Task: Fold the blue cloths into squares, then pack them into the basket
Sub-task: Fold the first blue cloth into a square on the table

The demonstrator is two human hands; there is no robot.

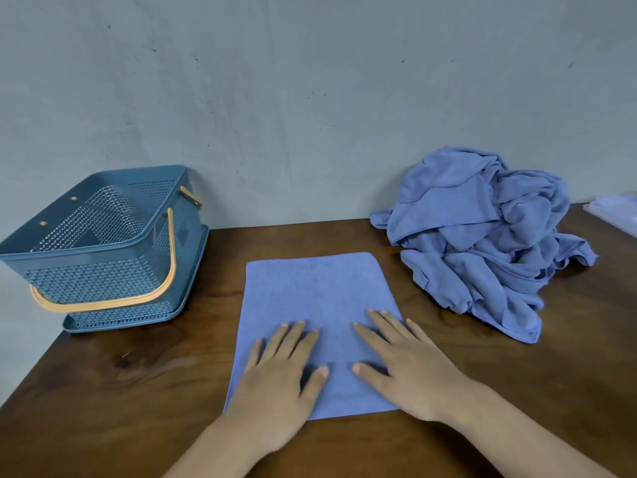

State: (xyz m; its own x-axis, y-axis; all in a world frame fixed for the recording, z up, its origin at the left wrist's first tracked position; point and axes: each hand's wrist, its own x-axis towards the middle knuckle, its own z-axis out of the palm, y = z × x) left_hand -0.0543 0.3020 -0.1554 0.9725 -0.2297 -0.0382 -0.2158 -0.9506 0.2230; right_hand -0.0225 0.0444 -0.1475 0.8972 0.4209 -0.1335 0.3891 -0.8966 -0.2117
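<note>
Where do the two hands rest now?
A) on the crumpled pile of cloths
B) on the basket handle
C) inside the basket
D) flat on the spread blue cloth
D: the left hand and the right hand lie with straight fingers on the spread blue cloth.

flat cloth (pixel 320 291): plain periwinkle blue, no print. pile of cloths (pixel 482 236): same blue, darker in the creases. basket (pixel 86 274): dark teal-blue, sides perforated in a diamond lattice, with a band of fine dots under the rim. handle (pixel 103 307): light orange. table (pixel 103 391): dark brown wood grain with one darker knot. wall (pixel 310 98): grey with scattered dark specks. flat item (pixel 617 212) at right edge: pale lilac, possibly a lid.
</note>
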